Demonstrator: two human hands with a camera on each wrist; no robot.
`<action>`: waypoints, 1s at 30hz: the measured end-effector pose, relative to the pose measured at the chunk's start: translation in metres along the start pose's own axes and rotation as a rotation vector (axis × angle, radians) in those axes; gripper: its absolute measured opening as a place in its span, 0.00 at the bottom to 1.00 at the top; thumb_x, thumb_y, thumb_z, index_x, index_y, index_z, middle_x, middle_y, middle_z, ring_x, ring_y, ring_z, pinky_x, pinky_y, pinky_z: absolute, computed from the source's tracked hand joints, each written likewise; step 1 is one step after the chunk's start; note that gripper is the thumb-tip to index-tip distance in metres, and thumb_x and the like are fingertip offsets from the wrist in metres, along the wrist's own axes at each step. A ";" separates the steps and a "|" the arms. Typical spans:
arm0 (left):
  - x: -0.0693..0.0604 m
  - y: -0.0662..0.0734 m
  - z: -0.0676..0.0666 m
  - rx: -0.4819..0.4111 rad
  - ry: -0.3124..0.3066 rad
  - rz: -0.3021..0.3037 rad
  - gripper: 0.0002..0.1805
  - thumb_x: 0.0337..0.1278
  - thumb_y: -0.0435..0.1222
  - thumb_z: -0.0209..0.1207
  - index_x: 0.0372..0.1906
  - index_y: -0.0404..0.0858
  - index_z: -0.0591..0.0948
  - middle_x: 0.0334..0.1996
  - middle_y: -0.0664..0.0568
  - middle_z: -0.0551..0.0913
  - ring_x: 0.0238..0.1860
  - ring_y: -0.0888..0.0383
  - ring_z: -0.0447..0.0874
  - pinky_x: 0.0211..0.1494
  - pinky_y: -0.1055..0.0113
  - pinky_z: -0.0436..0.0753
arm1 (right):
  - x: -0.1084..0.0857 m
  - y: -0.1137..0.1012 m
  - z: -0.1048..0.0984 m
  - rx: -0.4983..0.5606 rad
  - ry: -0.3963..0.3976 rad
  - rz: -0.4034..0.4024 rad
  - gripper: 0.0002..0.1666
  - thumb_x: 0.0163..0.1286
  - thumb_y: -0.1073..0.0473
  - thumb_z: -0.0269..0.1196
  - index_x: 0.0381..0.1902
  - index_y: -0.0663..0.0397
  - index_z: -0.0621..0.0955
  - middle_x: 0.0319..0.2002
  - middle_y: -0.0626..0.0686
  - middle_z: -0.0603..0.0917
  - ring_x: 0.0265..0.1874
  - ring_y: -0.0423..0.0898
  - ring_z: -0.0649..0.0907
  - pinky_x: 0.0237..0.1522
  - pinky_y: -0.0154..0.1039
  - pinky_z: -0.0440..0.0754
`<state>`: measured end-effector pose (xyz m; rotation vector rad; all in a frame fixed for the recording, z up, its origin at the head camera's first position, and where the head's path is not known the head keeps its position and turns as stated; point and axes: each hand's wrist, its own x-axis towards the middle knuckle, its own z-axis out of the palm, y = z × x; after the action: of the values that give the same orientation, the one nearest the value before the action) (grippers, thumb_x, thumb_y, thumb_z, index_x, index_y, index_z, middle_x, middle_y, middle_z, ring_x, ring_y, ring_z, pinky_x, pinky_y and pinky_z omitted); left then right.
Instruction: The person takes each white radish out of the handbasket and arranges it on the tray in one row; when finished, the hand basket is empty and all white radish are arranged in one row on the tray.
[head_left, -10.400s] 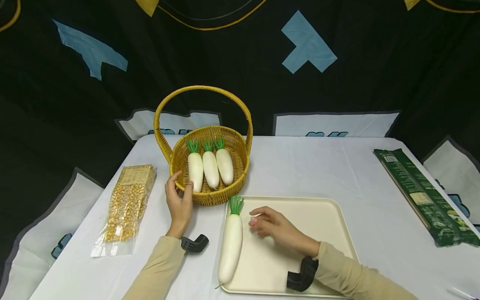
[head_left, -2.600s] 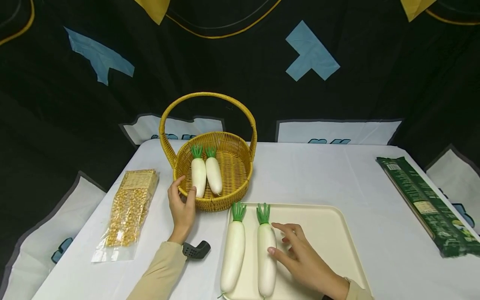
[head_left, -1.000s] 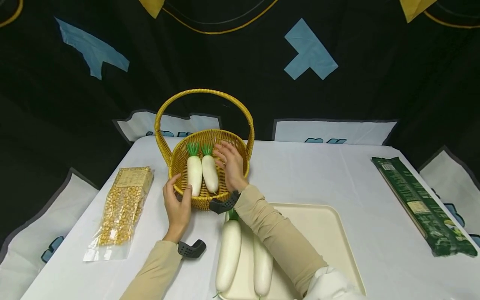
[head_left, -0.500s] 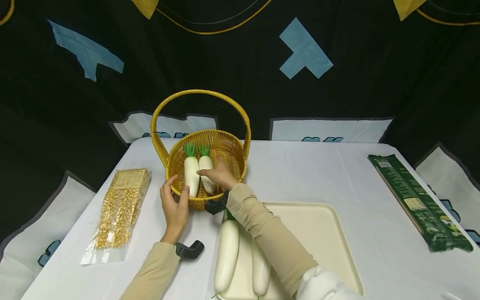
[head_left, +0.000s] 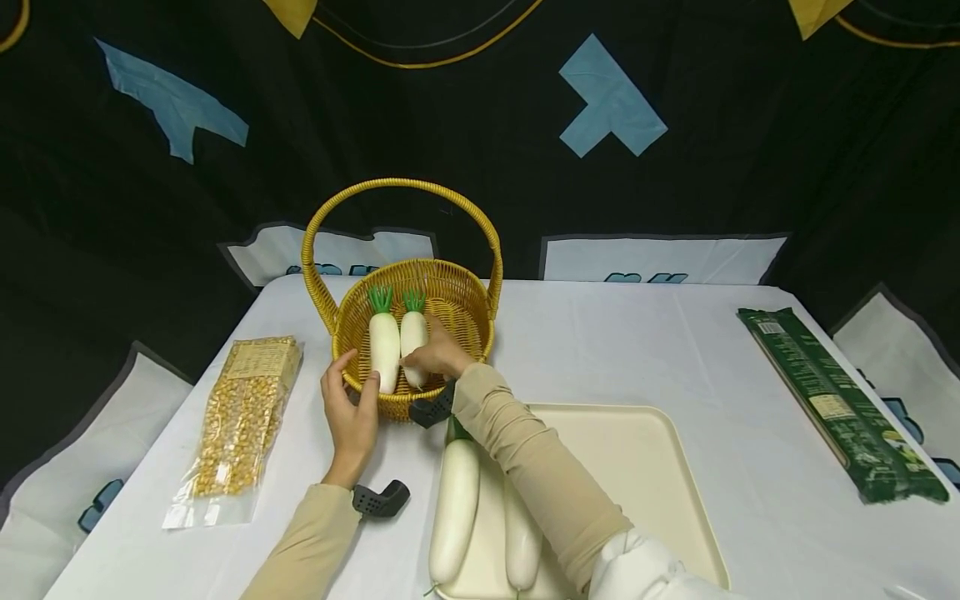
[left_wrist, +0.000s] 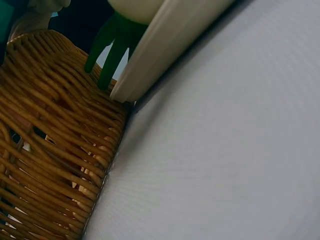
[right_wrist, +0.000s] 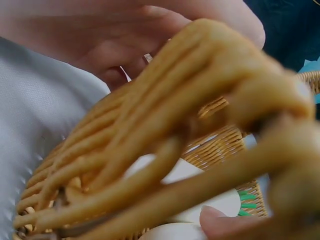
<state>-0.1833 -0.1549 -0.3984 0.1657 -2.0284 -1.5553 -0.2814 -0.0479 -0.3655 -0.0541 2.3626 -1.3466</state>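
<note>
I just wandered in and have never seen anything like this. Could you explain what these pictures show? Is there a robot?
No robot: a person is working with two bare hands. The wide picture comes from a camera worn on the head, looking forward and down. The other two come from wrist cameras: the left one shows the woven side of a basket up close, the right one its rim.

On the white-covered table are a tray with two white radishes, a clear packet of yellow kernels and a green packet. The basket holds two more radishes. The left hand rests against its rim; the right hand holds the right-hand radish there.
</note>
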 end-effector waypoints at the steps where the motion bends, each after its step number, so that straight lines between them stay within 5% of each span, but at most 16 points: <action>1: 0.000 0.000 0.000 -0.001 0.000 0.000 0.23 0.56 0.30 0.51 0.59 0.32 0.66 0.58 0.33 0.61 0.57 0.40 0.62 0.55 0.61 0.62 | 0.000 0.000 -0.001 0.008 -0.004 -0.005 0.52 0.55 0.59 0.65 0.71 0.44 0.49 0.62 0.61 0.66 0.41 0.52 0.77 0.23 0.36 0.71; 7: 0.000 0.000 0.000 -0.007 -0.004 -0.005 0.23 0.56 0.29 0.51 0.59 0.32 0.66 0.58 0.33 0.61 0.56 0.39 0.63 0.55 0.58 0.62 | -0.002 0.002 -0.002 0.056 -0.042 -0.049 0.48 0.56 0.62 0.63 0.70 0.37 0.53 0.65 0.58 0.63 0.26 0.48 0.72 0.19 0.37 0.68; 14: 0.000 0.000 0.000 -0.011 -0.006 -0.002 0.23 0.56 0.29 0.50 0.59 0.31 0.66 0.57 0.33 0.61 0.57 0.38 0.63 0.56 0.56 0.63 | -0.001 0.003 -0.007 0.018 -0.139 -0.111 0.38 0.61 0.63 0.57 0.68 0.41 0.59 0.68 0.56 0.59 0.29 0.45 0.71 0.22 0.36 0.69; 20: 0.000 0.001 0.000 -0.006 -0.005 -0.005 0.24 0.56 0.30 0.50 0.59 0.31 0.66 0.58 0.33 0.60 0.58 0.39 0.62 0.57 0.58 0.62 | 0.001 0.004 -0.012 0.026 -0.197 -0.098 0.35 0.63 0.59 0.54 0.68 0.39 0.59 0.68 0.55 0.59 0.22 0.44 0.69 0.19 0.36 0.66; 26: 0.000 0.000 0.000 -0.014 -0.014 -0.008 0.24 0.56 0.29 0.50 0.59 0.30 0.65 0.58 0.32 0.60 0.58 0.37 0.61 0.59 0.52 0.62 | 0.004 0.006 -0.013 0.161 -0.214 -0.134 0.35 0.64 0.57 0.54 0.68 0.41 0.59 0.68 0.55 0.60 0.46 0.49 0.76 0.41 0.39 0.77; 30: 0.000 0.001 0.000 -0.013 -0.012 -0.004 0.23 0.56 0.29 0.50 0.59 0.31 0.65 0.58 0.32 0.60 0.58 0.37 0.62 0.58 0.52 0.62 | 0.004 0.005 -0.011 0.336 -0.270 -0.160 0.32 0.66 0.59 0.51 0.68 0.43 0.60 0.65 0.58 0.63 0.42 0.52 0.78 0.47 0.46 0.78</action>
<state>-0.1835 -0.1543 -0.3975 0.1557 -2.0270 -1.5752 -0.2888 -0.0372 -0.3660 -0.3113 1.9198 -1.6790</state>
